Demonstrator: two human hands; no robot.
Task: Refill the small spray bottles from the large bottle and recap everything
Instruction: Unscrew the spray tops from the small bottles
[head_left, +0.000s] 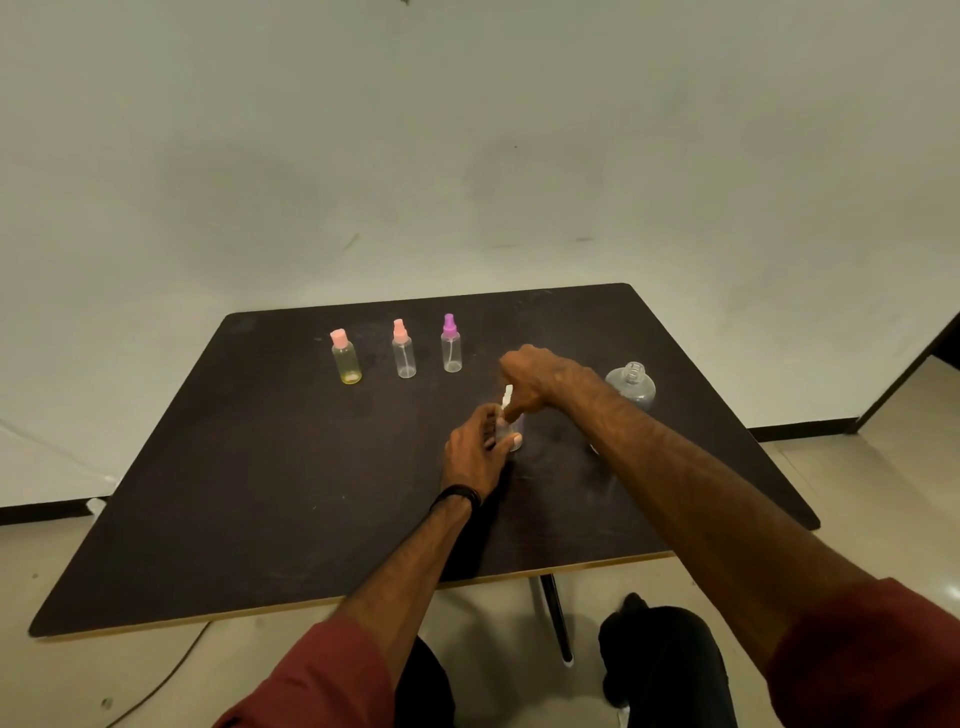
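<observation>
1. At the centre of the frame our left hand (475, 452) is wrapped around the body of a small clear bottle (511, 434) standing on the dark table (260, 493); the thumb shows at the bottle's lower front.
2. Just above it, our right hand (530, 379) comes down over the white spray top (507, 395), fingers curled around it. We cannot tell whether the top is seated on the neck or only held over it.
3. We judge the step in hand to be working this white top on its neck. To do it well, we keep the bottle pressed flat on the table, hold the top straight above the neck so the thread does not cross, and turn with the right hand only.
4. To the right of centre, behind our right forearm, the large clear bottle (631, 387) stands with its neck uncapped; its cap is not visible to us.
5. Toward the upper left, a row of three small bottles stands well apart from our hands: a yellowish bottle with a pink cap (346, 358), a clear bottle with a pink sprayer (403, 351) and a clear bottle with a purple sprayer (451, 345).
6. All three in the row are capped. How full each is we cannot tell.
</observation>
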